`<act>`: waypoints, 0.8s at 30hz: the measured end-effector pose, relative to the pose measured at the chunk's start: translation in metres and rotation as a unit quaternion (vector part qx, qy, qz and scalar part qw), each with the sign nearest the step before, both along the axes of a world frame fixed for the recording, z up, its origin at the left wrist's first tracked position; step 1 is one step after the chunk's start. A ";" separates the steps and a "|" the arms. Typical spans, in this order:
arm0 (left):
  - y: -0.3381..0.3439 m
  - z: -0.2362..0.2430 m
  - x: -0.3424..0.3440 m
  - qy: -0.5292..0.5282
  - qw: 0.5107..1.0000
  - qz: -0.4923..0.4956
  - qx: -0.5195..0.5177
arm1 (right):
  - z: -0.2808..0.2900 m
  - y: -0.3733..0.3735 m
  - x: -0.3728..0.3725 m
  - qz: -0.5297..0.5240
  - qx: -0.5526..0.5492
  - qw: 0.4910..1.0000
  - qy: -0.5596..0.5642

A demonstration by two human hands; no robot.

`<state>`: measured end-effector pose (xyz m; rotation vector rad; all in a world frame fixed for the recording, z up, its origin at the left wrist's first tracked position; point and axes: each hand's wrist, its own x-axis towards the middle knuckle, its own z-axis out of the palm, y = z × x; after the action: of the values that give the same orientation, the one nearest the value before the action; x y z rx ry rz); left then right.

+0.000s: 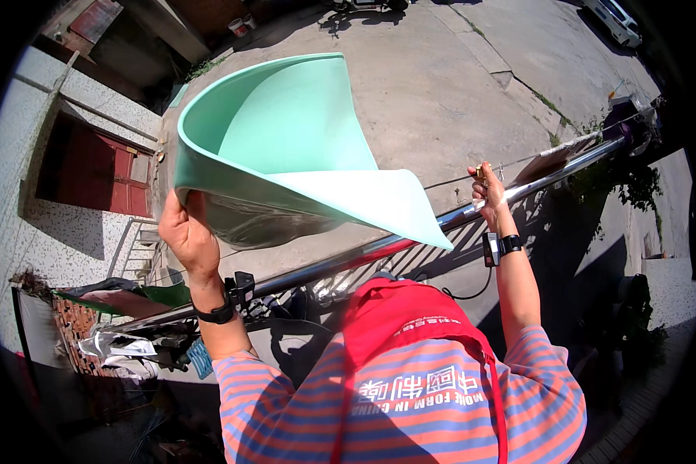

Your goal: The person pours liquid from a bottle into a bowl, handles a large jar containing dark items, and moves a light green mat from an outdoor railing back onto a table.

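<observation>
A large, thick mint-green sheet, perhaps a mat [286, 116], curls over in front of me above the railing. Its lower left edge is gripped by my left hand [189, 232], with the fingers hidden behind the sheet. One pointed corner of it hangs down to the right, close to the metal rail [379, 249]. My right hand [489, 193] is raised beyond the rail, apart from the sheet. Its fingers are closed on a small gold-coloured metal piece [481, 171], too small to name. A thin line [533, 158] runs past this hand.
The polished rail crosses from lower left to upper right. Below lies a concrete yard [441, 100] with a red door [100, 170] in the left wall. Cloths and odds and ends [131, 348] crowd the lower left. Leafy plants [619, 182] grow near the rail's right end.
</observation>
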<state>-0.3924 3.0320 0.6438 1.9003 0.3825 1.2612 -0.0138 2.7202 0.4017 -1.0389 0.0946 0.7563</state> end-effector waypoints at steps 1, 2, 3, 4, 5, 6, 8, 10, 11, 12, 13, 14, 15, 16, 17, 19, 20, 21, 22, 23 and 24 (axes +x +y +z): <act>-0.003 0.012 -0.008 -0.059 0.998 -0.014 -0.011 | -0.010 -0.004 0.004 -0.003 0.002 1.000 0.011; -0.001 0.021 -0.031 -0.055 0.998 -0.010 0.016 | -0.015 -0.005 0.004 0.001 0.015 1.000 0.023; 0.001 0.029 -0.050 -0.052 0.998 -0.011 0.042 | -0.023 -0.011 0.008 0.004 0.024 0.999 0.038; -0.003 0.041 -0.068 -0.019 0.997 -0.038 0.069 | -0.032 -0.016 0.012 0.008 0.032 0.998 0.053; -0.022 0.046 -0.067 -0.025 0.994 0.004 0.106 | -0.038 -0.021 0.018 0.012 0.053 0.996 0.069; -0.039 0.052 -0.064 -0.035 0.988 0.047 0.143 | -0.047 -0.024 0.023 0.017 0.072 0.994 0.085; -0.062 0.050 -0.082 0.001 0.973 0.123 0.193 | -0.037 -0.026 0.023 0.027 0.033 0.994 0.099; -0.089 0.038 -0.081 0.061 0.955 0.206 0.207 | -0.061 -0.047 0.039 0.063 0.037 0.990 0.121; -0.105 0.034 -0.073 -0.001 0.983 0.149 0.103 | -0.064 -0.057 0.040 0.105 0.041 0.984 0.138; -0.130 0.038 -0.076 -0.063 0.992 0.107 0.003 | -0.062 -0.060 0.042 0.137 0.033 0.978 0.152; -0.147 0.035 -0.081 -0.076 0.987 0.122 -0.067 | -0.063 -0.070 0.047 0.160 0.023 0.974 0.161; -0.158 0.029 -0.089 -0.083 0.983 0.149 -0.069 | -0.059 -0.072 0.047 0.138 -0.009 0.980 0.142; -0.177 0.032 -0.107 -0.084 0.980 0.146 -0.104 | -0.047 -0.064 0.042 0.133 -0.040 0.982 0.127; -0.192 0.026 -0.123 -0.093 0.976 0.136 -0.145 | -0.028 -0.060 0.033 0.115 -0.082 0.985 0.095; -0.195 0.016 -0.132 -0.035 0.974 0.188 -0.122 | -0.010 -0.064 0.026 0.083 -0.130 0.986 0.060; -0.222 0.018 -0.153 -0.017 0.963 0.254 -0.086 | -0.015 -0.074 0.033 0.113 -0.166 0.979 0.035; -0.218 -0.002 -0.160 -0.033 0.963 0.255 -0.076 | -0.027 -0.095 0.047 0.122 -0.168 0.978 0.018; -0.234 -0.001 -0.173 0.032 0.949 0.307 -0.070 | -0.028 -0.093 0.045 0.146 -0.199 0.969 0.024; -0.243 -0.008 -0.197 0.103 0.921 0.372 0.048 | -0.028 -0.088 0.042 0.172 -0.230 0.958 0.025; -0.254 -0.009 -0.207 0.079 0.929 0.360 0.027 | -0.046 -0.084 0.047 0.207 -0.169 0.964 -0.021; -0.271 -0.015 -0.218 0.084 0.913 0.400 0.017 | -0.041 -0.068 0.030 0.263 -0.130 0.955 -0.046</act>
<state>-0.6099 2.7611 0.6293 1.9463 1.3395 1.6032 0.0164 2.6526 0.3609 -1.3724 -0.1754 1.1981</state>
